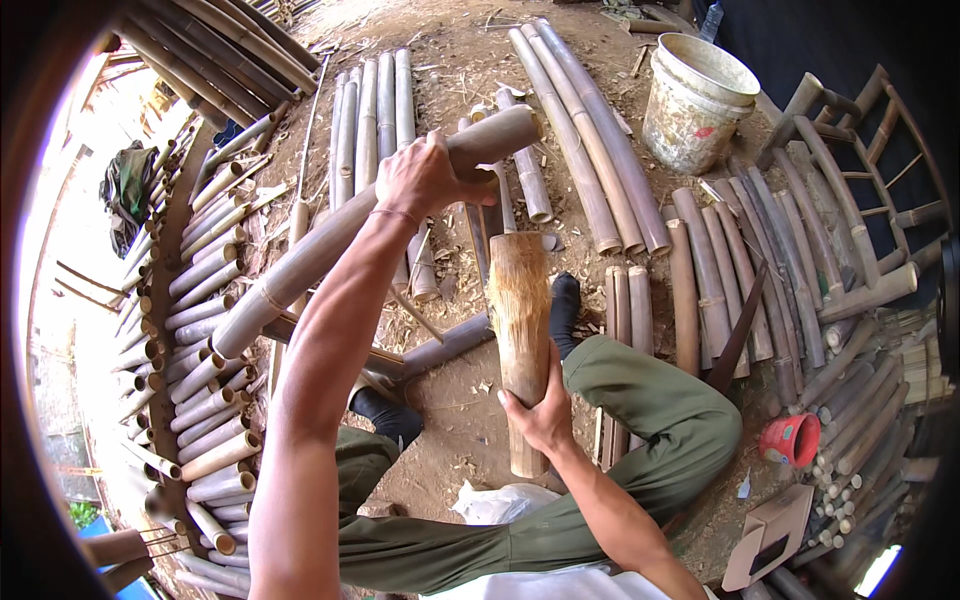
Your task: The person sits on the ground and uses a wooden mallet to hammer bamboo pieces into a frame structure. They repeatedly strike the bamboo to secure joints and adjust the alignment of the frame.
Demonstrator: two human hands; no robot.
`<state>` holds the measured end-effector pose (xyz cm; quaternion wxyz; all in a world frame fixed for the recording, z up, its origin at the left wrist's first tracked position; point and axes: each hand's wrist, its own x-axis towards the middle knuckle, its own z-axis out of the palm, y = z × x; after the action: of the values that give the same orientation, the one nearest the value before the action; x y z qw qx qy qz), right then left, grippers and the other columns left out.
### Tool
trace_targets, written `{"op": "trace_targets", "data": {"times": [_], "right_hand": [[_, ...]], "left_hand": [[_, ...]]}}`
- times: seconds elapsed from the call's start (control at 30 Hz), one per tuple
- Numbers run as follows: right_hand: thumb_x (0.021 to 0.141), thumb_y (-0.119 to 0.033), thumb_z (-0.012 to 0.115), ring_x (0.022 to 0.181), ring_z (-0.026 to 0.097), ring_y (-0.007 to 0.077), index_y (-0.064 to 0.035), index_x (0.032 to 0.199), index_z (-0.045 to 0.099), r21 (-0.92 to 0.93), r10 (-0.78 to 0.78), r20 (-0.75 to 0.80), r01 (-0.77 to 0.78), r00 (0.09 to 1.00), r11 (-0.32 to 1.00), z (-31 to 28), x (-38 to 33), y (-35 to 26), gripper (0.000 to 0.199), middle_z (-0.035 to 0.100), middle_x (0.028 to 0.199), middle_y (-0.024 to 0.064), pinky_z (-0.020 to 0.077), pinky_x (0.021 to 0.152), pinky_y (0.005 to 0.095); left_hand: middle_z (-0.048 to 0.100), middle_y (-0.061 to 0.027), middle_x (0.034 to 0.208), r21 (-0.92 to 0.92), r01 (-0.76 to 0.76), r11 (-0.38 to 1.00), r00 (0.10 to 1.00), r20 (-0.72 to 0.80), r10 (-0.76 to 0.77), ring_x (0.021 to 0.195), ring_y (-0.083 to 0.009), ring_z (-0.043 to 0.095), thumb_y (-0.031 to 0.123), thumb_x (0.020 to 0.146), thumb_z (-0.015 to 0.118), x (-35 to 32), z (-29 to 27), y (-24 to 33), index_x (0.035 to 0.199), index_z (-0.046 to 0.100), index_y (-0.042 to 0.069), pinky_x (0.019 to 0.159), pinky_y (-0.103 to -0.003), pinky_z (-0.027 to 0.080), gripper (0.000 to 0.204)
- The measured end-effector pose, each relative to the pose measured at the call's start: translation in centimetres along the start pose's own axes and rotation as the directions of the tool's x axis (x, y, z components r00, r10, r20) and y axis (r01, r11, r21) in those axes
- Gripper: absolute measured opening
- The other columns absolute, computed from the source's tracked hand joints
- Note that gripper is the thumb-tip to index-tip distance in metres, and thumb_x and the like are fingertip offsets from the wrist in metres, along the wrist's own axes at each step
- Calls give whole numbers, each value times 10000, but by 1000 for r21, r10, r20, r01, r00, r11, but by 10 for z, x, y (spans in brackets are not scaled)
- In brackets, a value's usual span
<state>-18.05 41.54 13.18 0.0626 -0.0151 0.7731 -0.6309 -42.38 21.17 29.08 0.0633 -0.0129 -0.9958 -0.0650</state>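
My left hand point(425, 175) is closed around a thick bamboo pole point(330, 265) near its upper end. The pole slants from the upper middle down to the left. In my right hand point(545, 405) is a stout wooden mallet point(522, 330), held upright by its lower part; the wood is frayed and worn around its upper half. The mallet's top is below and apart from the pole's upper end. A narrow curved piece point(506, 200) shows between the pole and the mallet; its kind is unclear. Beneath the pole, another bamboo length point(450, 345) lies across the ground between my feet.
Bamboo poles point(590, 140) lie in rows ahead, with more short pieces point(210, 300) stacked at left. A stained white bucket point(700, 105) stands far right, near a bamboo frame point(880, 180). A red pot point(790, 440) and a cardboard box point(768, 535) are at right.
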Motion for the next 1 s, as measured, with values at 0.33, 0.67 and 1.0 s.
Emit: {"op": "trace_targets", "data": {"times": [0.33, 0.67, 1.0], "right_hand": [[779, -206, 799, 1220, 594, 386, -8, 1552, 198, -100, 78, 50, -73, 996, 992, 2, 5, 6, 999, 525, 1383, 287, 499, 1006, 440], [834, -254, 757, 1001, 694, 360, 31, 1524, 225, -94, -415, -114, 406, 903, 909, -70, 67, -85, 917, 572, 1303, 282, 563, 926, 429], [776, -535, 754, 1217, 582, 309, 57, 1411, 453, -774, -120, 299, 315, 947, 550, -97, 252, -243, 918, 590, 1333, 235, 456, 1042, 425]], "left_hand": [[699, -188, 958, 39, -100, 994, 995, -10, 101, 912, -337, 696, 594, 570, 900, 10, 9, -13, 1079, 586, -6, 820, -437, 545, 847], [707, -182, 979, 51, -51, 997, 997, -50, 53, 944, -333, 700, 598, 573, 891, -5, 8, -3, 1043, 601, 25, 822, -436, 543, 796], [700, -186, 1007, 23, -38, 999, 997, -60, 40, 977, -300, 700, 587, 594, 888, -6, 8, 2, 1065, 609, 4, 840, -434, 546, 800]]}}
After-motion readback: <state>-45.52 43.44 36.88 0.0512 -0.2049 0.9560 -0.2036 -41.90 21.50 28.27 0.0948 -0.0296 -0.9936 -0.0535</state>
